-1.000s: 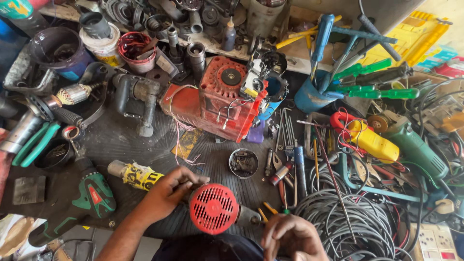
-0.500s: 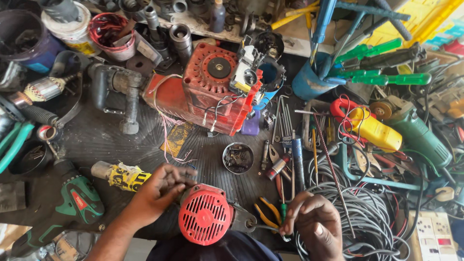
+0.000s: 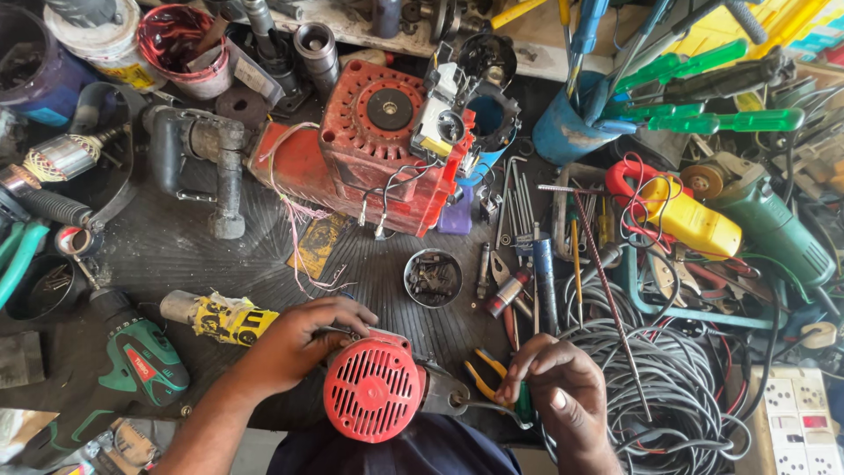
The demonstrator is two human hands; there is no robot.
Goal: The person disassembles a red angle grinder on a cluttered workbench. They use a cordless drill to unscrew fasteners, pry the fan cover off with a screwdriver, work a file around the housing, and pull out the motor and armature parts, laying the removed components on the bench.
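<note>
The table [image 3: 176, 246] is so crowded that almost any slip has somewhere bad to land. Biggest of all, the red stripped-down power tool [image 3: 369, 149] sits just beyond the work, its loose wires [image 3: 299, 237] trailing toward the person; a sleeve or elbow catching those strands could, I'd say, drag the whole housing forward.

To the right lies the grey cable coil [image 3: 651, 387], with a thin metal rod [image 3: 607, 290] laid across it. The right hand [image 3: 563, 387] works just beside both, and a snag there looks likely if it swings wide.

The piece being worked on, a motor unit with a red slotted fan cover [image 3: 371, 387], rests at the near edge of the table, right against the person's body. The left hand [image 3: 299, 343] is clamped on its top to steady it. If that hold loosens, I'd expect the round body to roll or drop off the edge.

The right hand is clenched round a green-handled tool [image 3: 524, 406] whose tip I can't make out. A slip off the fastener could jab the steadying fingers.

Smallest hazard: the little round tin of screws [image 3: 432, 278], near the left hand and easily tipped.
</note>
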